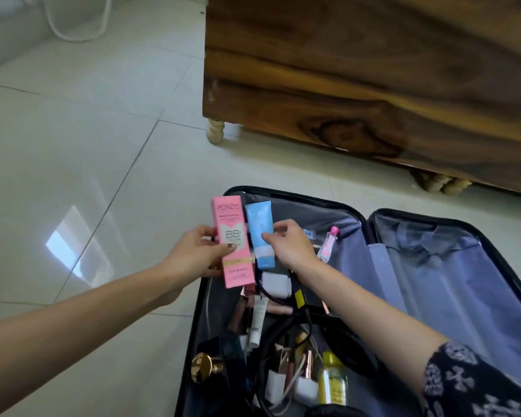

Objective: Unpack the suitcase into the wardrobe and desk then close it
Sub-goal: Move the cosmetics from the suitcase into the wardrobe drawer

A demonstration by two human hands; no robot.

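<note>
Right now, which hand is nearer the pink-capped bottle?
Right. The right hand, pinching the blue tube, is just left of the bottle; the left hand, holding the pink box, is farther left, beyond the tube.

One left hand [193,255] and one right hand [289,249] are holding one box [233,242] and one tube [260,236]; one pink bottle [328,243] and one yellow bottle [332,379] are sitting in one suitcase [448,296].

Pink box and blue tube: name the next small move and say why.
Probably lift both away toward the desk. The left grip holds the pink box, the right grip pinches the blue tube, both above the open suitcase, where many more toiletries wait.
</note>
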